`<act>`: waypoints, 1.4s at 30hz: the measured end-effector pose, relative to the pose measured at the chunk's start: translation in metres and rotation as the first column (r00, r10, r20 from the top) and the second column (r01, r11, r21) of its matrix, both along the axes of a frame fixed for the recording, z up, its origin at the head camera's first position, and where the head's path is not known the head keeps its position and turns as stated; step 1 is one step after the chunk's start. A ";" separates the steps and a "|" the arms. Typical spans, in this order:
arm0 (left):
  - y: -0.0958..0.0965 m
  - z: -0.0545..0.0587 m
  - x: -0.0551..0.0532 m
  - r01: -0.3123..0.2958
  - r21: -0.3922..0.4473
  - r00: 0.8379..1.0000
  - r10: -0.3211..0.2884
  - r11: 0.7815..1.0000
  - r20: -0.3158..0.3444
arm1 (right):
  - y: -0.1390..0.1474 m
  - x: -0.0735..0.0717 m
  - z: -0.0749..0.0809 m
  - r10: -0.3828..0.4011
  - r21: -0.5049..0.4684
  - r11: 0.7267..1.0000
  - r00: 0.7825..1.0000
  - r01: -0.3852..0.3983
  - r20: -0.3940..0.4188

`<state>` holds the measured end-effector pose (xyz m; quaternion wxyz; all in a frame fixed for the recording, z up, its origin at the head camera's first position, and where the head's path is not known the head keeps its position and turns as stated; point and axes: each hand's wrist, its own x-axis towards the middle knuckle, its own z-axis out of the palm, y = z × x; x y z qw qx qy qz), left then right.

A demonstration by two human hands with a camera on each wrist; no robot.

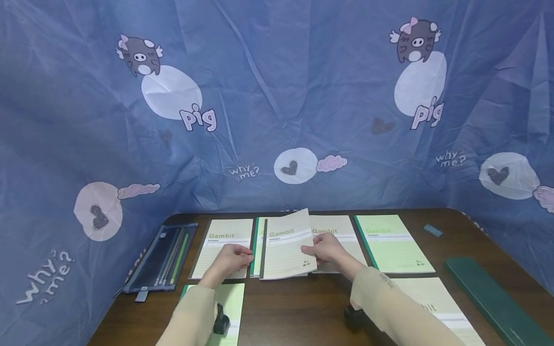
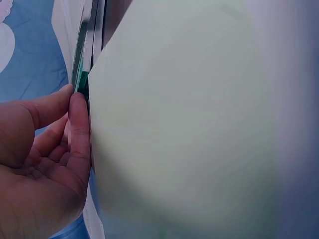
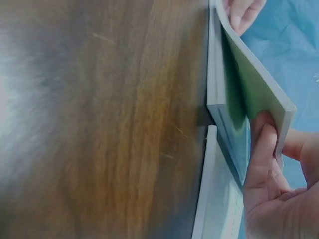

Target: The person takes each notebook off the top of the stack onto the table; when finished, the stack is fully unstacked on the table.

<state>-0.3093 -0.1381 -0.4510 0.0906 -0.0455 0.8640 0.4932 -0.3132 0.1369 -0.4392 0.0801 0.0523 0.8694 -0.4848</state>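
Observation:
A cream Gambit notebook (image 1: pixel 285 257) with a dark spine lies over a green-spined notebook (image 1: pixel 256 257), its right side raised and bowed. My right hand (image 1: pixel 331 249) pinches the raised right edge, thumb on the cover and fingers underneath, as the right wrist view also shows at the lifted notebook's corner (image 3: pixel 281 107). At the left side, my left hand (image 1: pixel 231 261) has thumb and index fingertips at the green spine. In the left wrist view those fingertips pinch a green edge (image 2: pixel 83 82), beside a large pale cover (image 2: pixel 184 114).
Beside the stack lie cream notebooks (image 1: pixel 203 262) (image 1: pixel 337 223) and a green one (image 1: pixel 394 245). Nearer are another green notebook (image 1: pixel 231 307) and a cream one (image 1: pixel 433 293). A mesh pencil pouch (image 1: pixel 151 259) is left; a small blue eraser-like block (image 1: pixel 433 230) and dark green case (image 1: pixel 493 298) are right.

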 end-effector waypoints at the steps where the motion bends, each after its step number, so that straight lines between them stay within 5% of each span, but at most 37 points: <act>1: 0.000 0.001 0.001 0.001 -0.003 1.000 -0.001 1.000 -0.002 | 0.002 0.002 0.002 -0.002 -0.012 1.000 1.000 0.002 0.002; 11: -0.001 0.002 0.003 -0.001 0.031 1.000 0.001 1.000 -0.013 | 0.039 0.031 0.014 -0.014 -0.130 0.991 0.999 0.020 0.051; 26: -0.002 -0.001 0.001 0.002 0.024 1.000 -0.002 1.000 -0.023 | 0.103 0.104 0.014 -0.066 -0.090 0.993 0.982 0.083 0.177; 38: -0.003 -0.006 -0.003 -0.003 -0.002 1.000 0.003 1.000 -0.026 | 0.127 0.151 -0.002 0.152 -0.203 0.972 0.979 -0.122 0.138; 42: -0.003 -0.003 -0.002 0.001 0.001 1.000 -0.001 1.000 -0.027 | 0.131 0.161 -0.009 0.137 -0.186 0.977 0.978 -0.108 0.155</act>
